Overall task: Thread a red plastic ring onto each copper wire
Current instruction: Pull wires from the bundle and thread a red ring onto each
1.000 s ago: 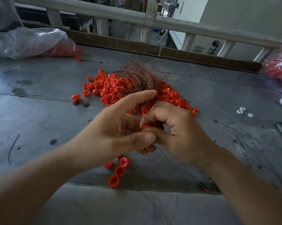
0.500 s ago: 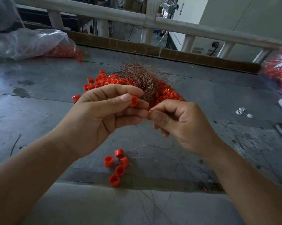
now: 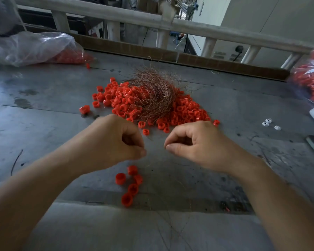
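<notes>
Red rings (image 3: 185,111) and wires (image 3: 152,95) lie at twelve o'clock; left hand (image 3: 116,140) and right hand (image 3: 194,142) pinch fingertips; holding what, unclear.

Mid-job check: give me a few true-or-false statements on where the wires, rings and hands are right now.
1. The bundle of thin copper wires lies on the heap of red plastic rings. True.
2. The left hand and right hand touch each other. False: they are apart, and the grey table shows between them.
3. A small cluster of loose red rings sits apart from the heap, nearer the person. True.
4. The small white pieces lie left of the heap. False: they lie to its right.
</notes>
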The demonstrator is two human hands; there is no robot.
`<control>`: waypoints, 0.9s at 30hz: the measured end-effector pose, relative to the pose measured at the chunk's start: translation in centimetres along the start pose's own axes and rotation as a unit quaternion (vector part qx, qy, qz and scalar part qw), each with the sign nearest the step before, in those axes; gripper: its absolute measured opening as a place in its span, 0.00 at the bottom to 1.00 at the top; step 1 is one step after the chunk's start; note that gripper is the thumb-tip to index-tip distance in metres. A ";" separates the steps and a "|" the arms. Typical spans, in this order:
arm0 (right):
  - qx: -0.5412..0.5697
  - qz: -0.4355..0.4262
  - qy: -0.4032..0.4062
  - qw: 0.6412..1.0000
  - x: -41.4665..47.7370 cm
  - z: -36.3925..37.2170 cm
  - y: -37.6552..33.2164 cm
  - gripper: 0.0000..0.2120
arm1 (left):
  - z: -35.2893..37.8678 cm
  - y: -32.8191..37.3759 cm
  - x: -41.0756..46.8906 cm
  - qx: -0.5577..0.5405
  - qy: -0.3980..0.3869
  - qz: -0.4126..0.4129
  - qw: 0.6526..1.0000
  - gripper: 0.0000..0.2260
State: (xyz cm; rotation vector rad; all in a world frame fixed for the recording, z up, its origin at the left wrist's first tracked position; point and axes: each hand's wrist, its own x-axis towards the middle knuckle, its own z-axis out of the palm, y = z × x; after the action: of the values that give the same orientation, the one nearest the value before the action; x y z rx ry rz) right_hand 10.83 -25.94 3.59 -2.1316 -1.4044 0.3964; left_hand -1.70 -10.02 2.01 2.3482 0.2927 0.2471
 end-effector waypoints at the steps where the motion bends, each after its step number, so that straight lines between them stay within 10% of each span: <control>1: -0.009 0.001 -0.017 1.000 0.0 0.2 -0.1 0.02 | 0.0 -0.1 0.0 0.006 -0.018 -0.008 1.000 0.07; 9: -0.049 0.006 -0.087 0.995 0.0 0.8 -0.3 0.04 | 0.2 -0.2 0.0 0.038 -0.074 -0.034 0.996 0.05; 19: -0.002 0.009 -0.032 0.999 -0.2 0.3 -0.4 0.09 | -1.8 -2.8 2.2 0.096 0.255 -0.115 0.955 0.05; 27: 0.013 0.002 0.002 1.000 -0.1 0.2 -0.6 0.09 | -1.1 -4.6 3.5 0.163 0.206 -0.069 0.962 0.16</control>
State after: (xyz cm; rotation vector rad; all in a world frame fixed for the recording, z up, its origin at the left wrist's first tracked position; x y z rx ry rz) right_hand 10.20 -25.81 3.80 -2.1135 -1.3857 0.4108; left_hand 0.78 -5.13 -0.13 2.5674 0.7461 0.6658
